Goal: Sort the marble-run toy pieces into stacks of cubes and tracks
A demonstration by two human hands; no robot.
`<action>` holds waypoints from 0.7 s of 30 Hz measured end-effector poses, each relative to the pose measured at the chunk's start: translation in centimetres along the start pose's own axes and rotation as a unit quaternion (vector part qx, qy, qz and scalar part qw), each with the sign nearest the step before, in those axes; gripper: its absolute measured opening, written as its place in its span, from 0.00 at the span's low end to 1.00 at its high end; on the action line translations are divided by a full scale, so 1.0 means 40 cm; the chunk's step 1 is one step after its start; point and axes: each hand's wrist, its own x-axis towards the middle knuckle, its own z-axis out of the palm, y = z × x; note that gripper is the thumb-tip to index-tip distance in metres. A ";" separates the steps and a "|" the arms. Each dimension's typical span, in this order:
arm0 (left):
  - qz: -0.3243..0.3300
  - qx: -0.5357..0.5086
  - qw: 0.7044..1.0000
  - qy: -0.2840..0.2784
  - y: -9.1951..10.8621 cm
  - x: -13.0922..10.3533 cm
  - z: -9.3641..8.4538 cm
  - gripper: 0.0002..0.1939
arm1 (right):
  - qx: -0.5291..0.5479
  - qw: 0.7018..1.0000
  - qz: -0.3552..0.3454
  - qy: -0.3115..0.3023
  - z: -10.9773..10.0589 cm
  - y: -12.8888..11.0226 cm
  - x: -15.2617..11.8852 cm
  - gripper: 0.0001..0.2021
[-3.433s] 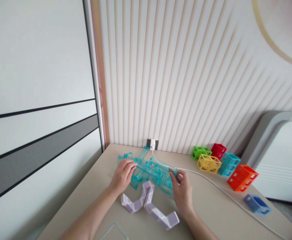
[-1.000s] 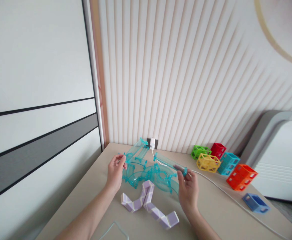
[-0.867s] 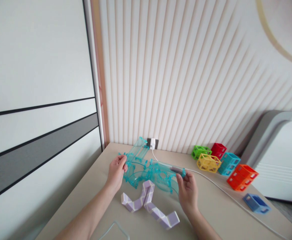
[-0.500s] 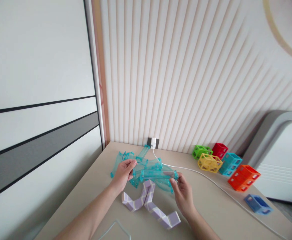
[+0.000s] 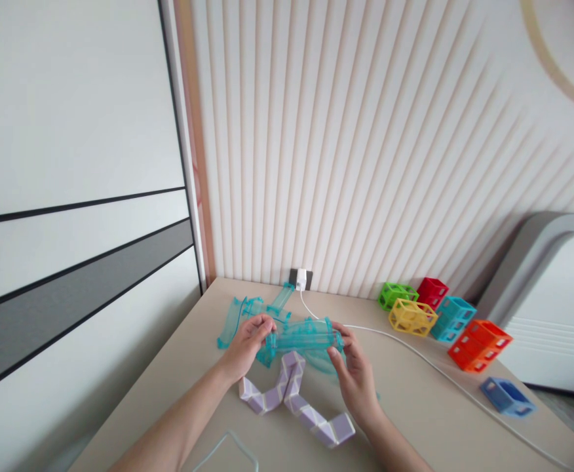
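Between my two hands is a translucent teal plastic track piece, held above the table. My left hand pinches its left end with thumb and fingers. At its right end my right hand grips it, thumb in front and fingers behind. More teal track pieces lie on the table behind and to the left, partly covered by the held piece. A lilac and white snake puzzle lies bent on the table just in front of my hands.
Along the right stand a green block frame, a yellow one, and red, teal, orange and blue ones. A white cable runs from the wall plug across the table. A ribbed wall closes off the back.
My right hand has shifted slightly left and its end of the teal piece has turned, bringing the piece closer to my left hand. The snake puzzle and blocks stay put.
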 end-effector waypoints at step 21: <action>-0.022 -0.115 0.980 -0.159 -0.009 -0.011 -0.002 0.26 | 0.045 0.986 0.153 0.050 0.013 -0.043 0.020 0.26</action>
